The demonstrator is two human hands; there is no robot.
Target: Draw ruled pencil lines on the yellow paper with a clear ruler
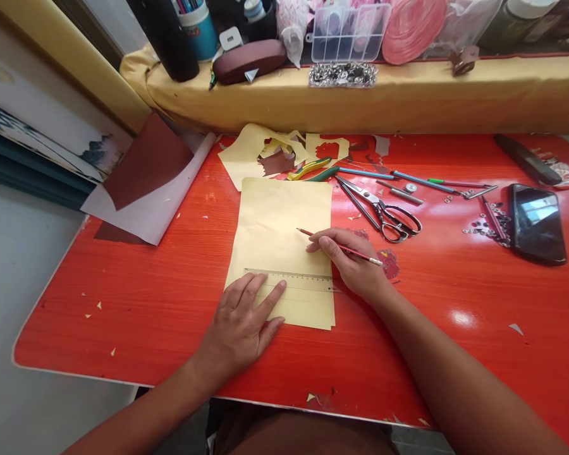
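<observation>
A pale yellow sheet of paper (pixel 284 221) lies on the red table, with another sheet's edge showing under its lower right corner. Across its lower part rests a clear ruler (pixel 308 280). My left hand (pixel 244 322) lies over the ruler's left end with fingers spread, pressing on ruler and paper. Faint lines run on the paper below the ruler. My right hand (pixel 344 256) pinches a red-and-black pencil (pixel 360 254), its tip pointing left above the middle of the sheet. Whether the tip touches the paper I cannot tell.
Beyond the paper lie scissors (pixel 384 208), yellow-green handled pliers (pixel 315 170), pens and cut paper scraps (pixel 260 142). At right are a phone (pixel 537 224) and small metal rings. Brown sheet material (pixel 146 161) overhangs the left edge. A cloth-covered ledge (pixel 265 101) holds containers at the back.
</observation>
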